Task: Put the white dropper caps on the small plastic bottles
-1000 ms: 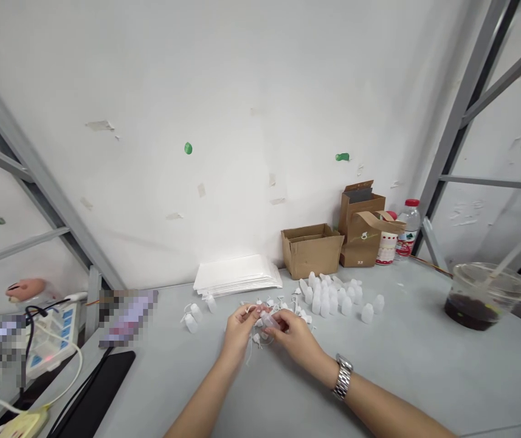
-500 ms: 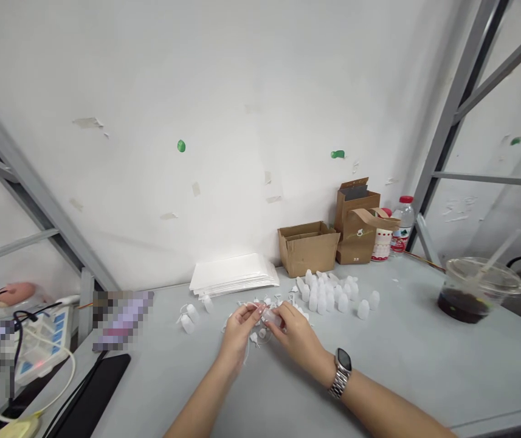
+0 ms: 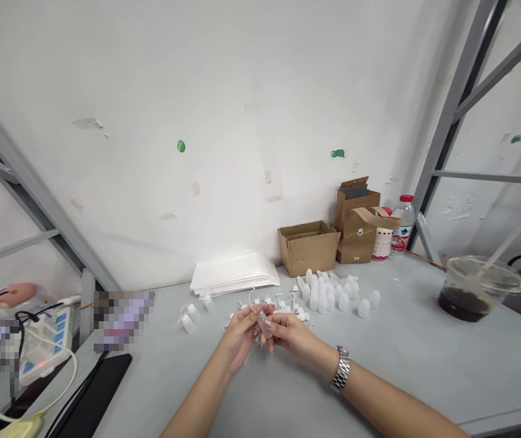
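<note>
My left hand (image 3: 241, 333) is closed, thumb and fingertips pinching the upper end of a small translucent plastic bottle (image 3: 265, 326). From the lower side, my right hand (image 3: 290, 331) grips the same bottle's body between thumb and fingers. A thin white strap (image 3: 251, 298) curls up from the held end; fingers hide how it joins. Behind and under the hands lie loose small white caps (image 3: 303, 315), partly covered. To the right stands a cluster of similar translucent bottles (image 3: 331, 298). Several pieces with straps (image 3: 188, 323) lie left of my left hand.
Against the wall are a stack of white sheets (image 3: 235, 274), an open cardboard box (image 3: 310, 252), a brown paper bag (image 3: 355, 234) and a water bottle (image 3: 403, 225). A lidded drink cup (image 3: 465, 298) stands right. A power strip (image 3: 45, 344) with cables lies left, near a black object (image 3: 93, 395).
The bottle has turned more upright in my hands and come slightly nearer. My right wrist has rotated, so the watch face no longer shows. A strap now sticks up above my left fingers.
</note>
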{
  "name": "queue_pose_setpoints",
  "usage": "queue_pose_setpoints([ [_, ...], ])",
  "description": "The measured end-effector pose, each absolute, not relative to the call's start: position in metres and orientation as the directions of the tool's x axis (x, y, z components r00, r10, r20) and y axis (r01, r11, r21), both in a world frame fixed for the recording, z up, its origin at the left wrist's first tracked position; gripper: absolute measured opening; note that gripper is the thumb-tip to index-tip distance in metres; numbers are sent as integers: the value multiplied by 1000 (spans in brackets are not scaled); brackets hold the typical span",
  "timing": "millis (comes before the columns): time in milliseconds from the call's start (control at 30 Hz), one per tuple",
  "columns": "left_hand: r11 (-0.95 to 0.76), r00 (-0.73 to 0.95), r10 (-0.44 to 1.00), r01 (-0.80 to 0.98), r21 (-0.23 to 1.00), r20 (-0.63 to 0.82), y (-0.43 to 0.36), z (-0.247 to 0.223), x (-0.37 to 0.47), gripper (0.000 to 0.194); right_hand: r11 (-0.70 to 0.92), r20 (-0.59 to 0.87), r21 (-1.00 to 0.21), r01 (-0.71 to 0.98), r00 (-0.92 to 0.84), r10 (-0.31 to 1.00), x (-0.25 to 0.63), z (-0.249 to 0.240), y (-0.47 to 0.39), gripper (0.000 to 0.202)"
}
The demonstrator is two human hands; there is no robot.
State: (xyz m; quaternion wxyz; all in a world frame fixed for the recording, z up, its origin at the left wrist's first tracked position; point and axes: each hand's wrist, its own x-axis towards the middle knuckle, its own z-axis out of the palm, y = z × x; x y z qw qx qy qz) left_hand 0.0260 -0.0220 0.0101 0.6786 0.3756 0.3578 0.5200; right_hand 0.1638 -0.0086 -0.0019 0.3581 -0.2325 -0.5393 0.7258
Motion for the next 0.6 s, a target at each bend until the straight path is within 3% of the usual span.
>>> queue_pose_setpoints([
  [167, 129, 162, 985, -412, 902, -67, -21, 11, 27, 29, 157, 156, -987, -23, -332, 930, 162, -3, -10, 35],
  [233, 113, 148, 987, -414, 903, -55, -22, 11, 29, 28, 204, 191, -979, 23, -267, 945, 163, -2, -11, 34],
  [467, 207, 271, 958, -444, 872, -89, -24, 13, 30, 31, -127, 76, -949, -289, -599, 797, 164, 5, -11, 37],
  [600, 160, 141, 985, -488, 858, -103, -20, 11, 28, 27, -102, 52, -961, -258, -530, 846, 162, 1, -6, 38],
])
